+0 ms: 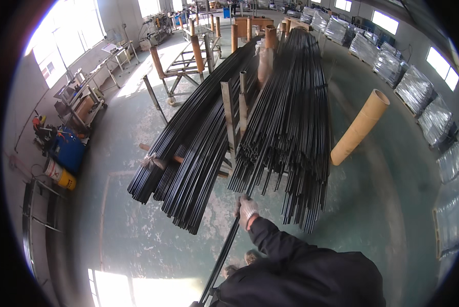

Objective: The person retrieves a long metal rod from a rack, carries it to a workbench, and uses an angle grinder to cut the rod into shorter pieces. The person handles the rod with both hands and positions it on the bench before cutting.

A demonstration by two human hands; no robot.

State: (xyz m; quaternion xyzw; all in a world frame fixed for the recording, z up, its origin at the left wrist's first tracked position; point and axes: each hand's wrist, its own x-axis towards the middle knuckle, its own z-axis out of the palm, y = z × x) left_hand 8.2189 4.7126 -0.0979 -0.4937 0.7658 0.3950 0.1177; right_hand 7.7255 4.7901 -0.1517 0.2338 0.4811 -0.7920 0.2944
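My right hand [247, 209], in a pale work glove with darker fingers, is closed around a few long thin black tubes [223, 254]. These slant from the lower edge up to the hand, close to the front ends of the stacked tubes. My left hand does not show clearly; only a small dark patch meets the tubes at the lower edge. Ahead of my right hand lies a large stack of black tubes [291, 117], its front ends uneven. To its left is another stack [199, 138], partly bundled with a pale tie [153, 160].
Metal posts [228, 115] stand between the stacks. A tall cardboard tube [360, 128] leans at the right. A wheeled frame with brown posts [183, 66] stands at the far left. Wrapped pallets [416, 87] line the right wall; a blue bin [67, 148] and yellow bucket [61, 175] stand left.
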